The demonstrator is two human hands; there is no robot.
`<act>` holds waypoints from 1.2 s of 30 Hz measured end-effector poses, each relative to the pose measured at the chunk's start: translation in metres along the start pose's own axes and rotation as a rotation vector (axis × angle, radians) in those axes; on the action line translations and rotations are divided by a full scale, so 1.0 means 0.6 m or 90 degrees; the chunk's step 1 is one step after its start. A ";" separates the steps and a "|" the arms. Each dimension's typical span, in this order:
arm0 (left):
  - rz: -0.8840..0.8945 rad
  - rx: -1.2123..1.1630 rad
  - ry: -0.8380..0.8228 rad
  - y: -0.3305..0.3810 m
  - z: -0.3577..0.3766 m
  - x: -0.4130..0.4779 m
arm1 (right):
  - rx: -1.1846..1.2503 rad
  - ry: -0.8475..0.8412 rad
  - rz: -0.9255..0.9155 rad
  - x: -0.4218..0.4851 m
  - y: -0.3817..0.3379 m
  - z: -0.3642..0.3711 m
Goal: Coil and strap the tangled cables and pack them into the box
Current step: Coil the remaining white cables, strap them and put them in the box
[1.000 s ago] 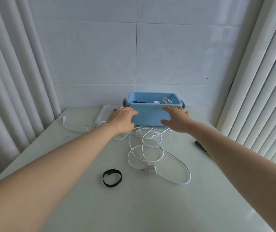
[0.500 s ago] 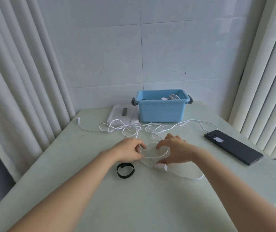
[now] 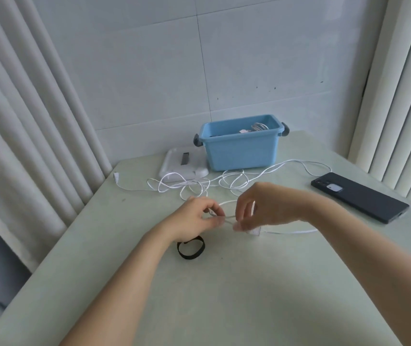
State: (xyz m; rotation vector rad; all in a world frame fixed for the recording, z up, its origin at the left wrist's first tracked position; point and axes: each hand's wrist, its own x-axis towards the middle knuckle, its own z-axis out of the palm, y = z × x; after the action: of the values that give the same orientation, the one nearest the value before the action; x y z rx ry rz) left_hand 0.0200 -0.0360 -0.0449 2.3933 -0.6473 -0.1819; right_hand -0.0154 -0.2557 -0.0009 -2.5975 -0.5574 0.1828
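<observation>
On the pale desk [image 3: 224,303], your left hand [image 3: 195,221] and right hand [image 3: 270,208] each pinch the white cable [image 3: 294,231]; a black strap [image 3: 191,250] lies beside your left wrist.

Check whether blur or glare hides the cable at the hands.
Head view: soft, even light, no harsh glare on the table; left hand and right hand slightly blurred, so the cable is faint where they pinch it; the wide lens bends the curtains at the edges.
</observation>
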 end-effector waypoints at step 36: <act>0.085 -0.539 -0.013 0.067 -0.064 -0.020 | 1.001 0.170 -0.153 -0.032 -0.024 -0.089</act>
State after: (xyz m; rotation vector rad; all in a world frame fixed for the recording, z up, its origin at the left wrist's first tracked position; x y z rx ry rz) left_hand 0.0043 -0.0360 0.0095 1.5342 -0.5822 -0.3439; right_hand -0.0262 -0.2748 0.0534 -0.9961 -0.3509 0.1062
